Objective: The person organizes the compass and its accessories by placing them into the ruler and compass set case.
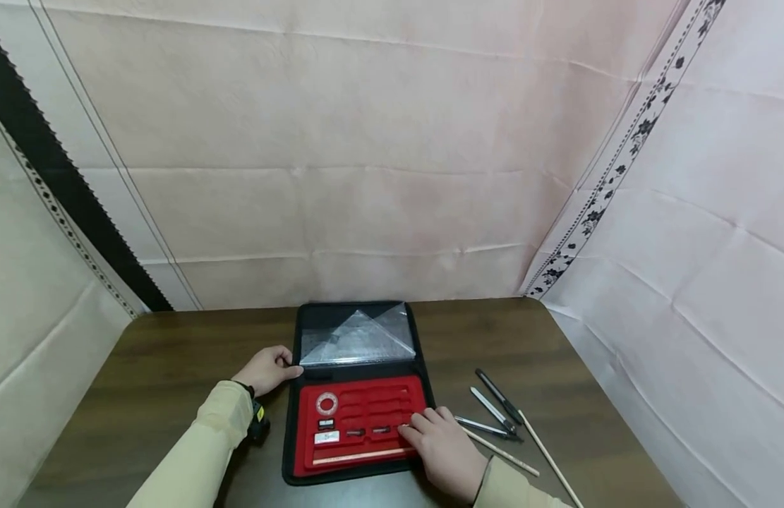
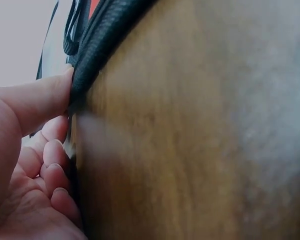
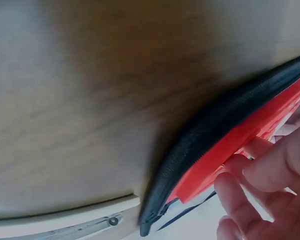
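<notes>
A black zip case (image 1: 291,430) lies unfolded on the table, with a red moulded tray (image 1: 366,393) in its near half. Clear triangular set squares (image 1: 356,339) sit in the far half's pocket. My left hand (image 1: 269,370) pinches the case's left edge; its thumb lies on the black rim (image 2: 90,65). Over the tray's right edge, my right hand (image 1: 445,451) rests with loosely bent fingers, covering one end of a pale pencil-like stick (image 1: 360,457). A white ring (image 1: 327,403) and a white eraser-like block (image 1: 327,437) occupy tray recesses.
Right of the case lie a black pen-like tool (image 1: 496,395), a silver pointed tool (image 1: 491,408), another metal tool (image 1: 483,427) and two pale sticks, one long (image 1: 550,458), one shorter (image 1: 502,454). White cloth (image 1: 366,176) hangs beyond the table (image 1: 195,353).
</notes>
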Tool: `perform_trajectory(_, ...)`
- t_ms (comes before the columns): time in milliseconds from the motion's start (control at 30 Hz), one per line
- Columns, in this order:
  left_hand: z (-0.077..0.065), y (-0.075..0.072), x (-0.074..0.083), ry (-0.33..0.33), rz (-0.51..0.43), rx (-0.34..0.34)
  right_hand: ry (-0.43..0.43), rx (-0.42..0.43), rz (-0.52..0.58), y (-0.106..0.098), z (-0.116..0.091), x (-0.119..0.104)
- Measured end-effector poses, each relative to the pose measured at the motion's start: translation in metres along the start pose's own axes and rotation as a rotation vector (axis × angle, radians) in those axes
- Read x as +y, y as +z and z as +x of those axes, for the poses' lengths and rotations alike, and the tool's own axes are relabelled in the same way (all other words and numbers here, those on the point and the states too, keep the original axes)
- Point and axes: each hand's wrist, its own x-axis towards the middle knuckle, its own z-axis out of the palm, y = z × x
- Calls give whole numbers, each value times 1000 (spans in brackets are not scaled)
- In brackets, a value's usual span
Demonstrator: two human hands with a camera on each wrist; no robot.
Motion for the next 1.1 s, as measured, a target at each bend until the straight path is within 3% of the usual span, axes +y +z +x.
perform_trajectory(367,-4,5,-4,1,-16,2,58,-86,-39,7,-12,3)
perform_trajectory(567,-5,1,-3,18,-16,30,98,-57,-68,7,-12,-2)
perform_trajectory(833,-5,-2,-2,37,13,18,77,1,-117,7,-8,-11)
perform_trajectory(967,-5,-4,0,41,15,15,103,-38,-54,4,-4,-8)
perform_trajectory(1100,-2,-2,1,25,2,9,53,-53,125,-7,-2,11)
